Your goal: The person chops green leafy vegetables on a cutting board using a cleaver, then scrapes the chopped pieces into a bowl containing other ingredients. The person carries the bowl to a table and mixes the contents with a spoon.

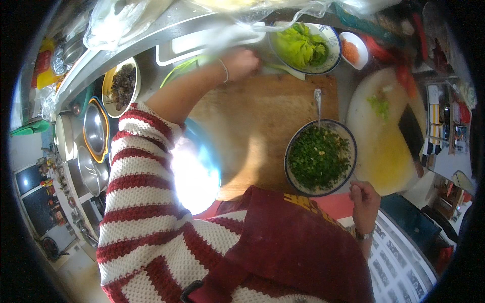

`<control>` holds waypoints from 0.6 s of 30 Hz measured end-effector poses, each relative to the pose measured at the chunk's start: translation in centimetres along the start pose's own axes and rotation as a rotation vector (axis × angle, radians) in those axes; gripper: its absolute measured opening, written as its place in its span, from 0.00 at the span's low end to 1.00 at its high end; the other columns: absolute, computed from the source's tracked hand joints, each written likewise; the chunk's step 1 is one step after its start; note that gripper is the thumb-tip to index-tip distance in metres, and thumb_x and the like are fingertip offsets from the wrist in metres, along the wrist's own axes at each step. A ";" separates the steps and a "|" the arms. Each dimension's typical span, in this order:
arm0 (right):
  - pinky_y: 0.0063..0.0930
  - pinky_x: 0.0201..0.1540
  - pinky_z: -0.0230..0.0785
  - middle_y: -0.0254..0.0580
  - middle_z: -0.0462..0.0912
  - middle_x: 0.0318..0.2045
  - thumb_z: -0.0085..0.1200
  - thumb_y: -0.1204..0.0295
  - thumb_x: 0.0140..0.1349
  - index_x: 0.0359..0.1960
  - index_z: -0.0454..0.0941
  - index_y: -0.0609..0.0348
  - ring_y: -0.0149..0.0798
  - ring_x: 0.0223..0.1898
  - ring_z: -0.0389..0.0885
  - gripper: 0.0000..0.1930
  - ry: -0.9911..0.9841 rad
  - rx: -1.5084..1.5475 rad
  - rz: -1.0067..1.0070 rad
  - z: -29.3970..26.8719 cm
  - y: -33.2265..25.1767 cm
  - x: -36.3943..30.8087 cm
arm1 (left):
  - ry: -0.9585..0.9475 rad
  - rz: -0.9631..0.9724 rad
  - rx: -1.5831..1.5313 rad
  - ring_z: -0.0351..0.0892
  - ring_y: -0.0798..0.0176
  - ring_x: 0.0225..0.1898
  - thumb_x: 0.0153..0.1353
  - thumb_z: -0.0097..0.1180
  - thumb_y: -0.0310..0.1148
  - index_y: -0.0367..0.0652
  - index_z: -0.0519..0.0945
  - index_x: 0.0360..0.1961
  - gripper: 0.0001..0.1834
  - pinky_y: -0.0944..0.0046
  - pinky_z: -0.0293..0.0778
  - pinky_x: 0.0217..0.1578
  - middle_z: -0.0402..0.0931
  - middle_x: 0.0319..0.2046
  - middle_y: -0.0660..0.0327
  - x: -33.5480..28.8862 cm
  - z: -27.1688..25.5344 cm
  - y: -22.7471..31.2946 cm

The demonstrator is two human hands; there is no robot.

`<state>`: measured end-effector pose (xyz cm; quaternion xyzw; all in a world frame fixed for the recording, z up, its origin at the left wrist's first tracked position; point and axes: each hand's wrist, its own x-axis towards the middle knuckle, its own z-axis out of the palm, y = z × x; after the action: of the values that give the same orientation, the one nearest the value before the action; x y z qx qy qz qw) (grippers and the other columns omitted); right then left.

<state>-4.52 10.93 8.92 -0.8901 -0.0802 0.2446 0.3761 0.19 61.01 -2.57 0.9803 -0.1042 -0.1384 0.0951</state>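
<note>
Stretched toward the far side, my left hand (241, 63) is closed just beyond the wooden board (268, 106), beside a white tray (177, 50). Its fingers are slightly blurred, and what they hold, if anything, is hidden. Long green stalks (178, 71) lie by that forearm, and a pale elongated thing (287, 70) lies to the right of the hand. My right hand (365, 204) hangs curled at the near right with nothing showing in it. Nearest to it is a bowl of chopped green herbs (319, 157), with a metal spoon (318, 101) standing in it.
A bowl of leafy greens (303, 45) and a small dish of orange bits (350, 50) stand at the back. On the right, a round white board (371, 136) carries a dark-bladed cleaver (411, 134). A blue basin (202, 166), dark-food bowl (123, 87) and metal bowls (95, 126) are left.
</note>
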 end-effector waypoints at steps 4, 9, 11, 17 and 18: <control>0.26 0.32 0.70 0.40 0.81 0.30 0.54 0.75 0.67 0.41 0.82 0.65 0.30 0.28 0.77 0.07 -0.005 -0.019 -0.013 -0.3 0.2 0.0 | 0.031 0.122 0.236 0.83 0.49 0.38 0.56 0.57 0.32 0.45 0.84 0.32 0.07 0.49 0.79 0.39 0.82 0.32 0.52 1.6 1.5 -0.4; 0.23 0.33 0.70 0.36 0.81 0.29 0.54 0.72 0.70 0.42 0.81 0.66 0.27 0.28 0.77 0.09 -0.003 -0.119 -0.061 -0.5 0.4 -0.2 | 0.000 0.153 0.348 0.84 0.49 0.40 0.53 0.60 0.32 0.44 0.85 0.31 0.06 0.50 0.80 0.40 0.83 0.33 0.51 2.7 3.4 -1.5; 0.24 0.33 0.71 0.38 0.82 0.29 0.54 0.72 0.69 0.41 0.82 0.65 0.29 0.28 0.78 0.08 0.011 -0.115 -0.075 -0.4 0.5 -0.3 | 0.165 0.165 0.219 0.84 0.49 0.40 0.52 0.61 0.32 0.44 0.85 0.32 0.07 0.50 0.80 0.40 0.83 0.34 0.50 2.2 3.4 -1.6; 0.26 0.33 0.72 0.41 0.82 0.29 0.55 0.74 0.67 0.41 0.82 0.64 0.31 0.28 0.79 0.07 0.032 -0.111 -0.074 -0.8 1.1 -0.7 | 0.106 -0.062 -0.352 0.82 0.55 0.36 0.57 0.57 0.26 0.42 0.84 0.38 0.08 0.54 0.79 0.40 0.82 0.35 0.52 -0.6 -0.8 0.7; 0.24 0.32 0.71 0.38 0.82 0.28 0.54 0.74 0.68 0.41 0.82 0.65 0.29 0.27 0.78 0.07 0.021 -0.128 -0.080 -1.0 1.2 -0.8 | 0.160 -0.082 -0.369 0.81 0.56 0.36 0.57 0.57 0.26 0.41 0.83 0.38 0.08 0.54 0.79 0.40 0.82 0.35 0.52 -1.0 -1.7 1.4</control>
<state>-4.73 9.20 8.94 -0.9109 -0.1276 0.2144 0.3286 -0.48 60.14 -0.40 0.9575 -0.0294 -0.0806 0.2755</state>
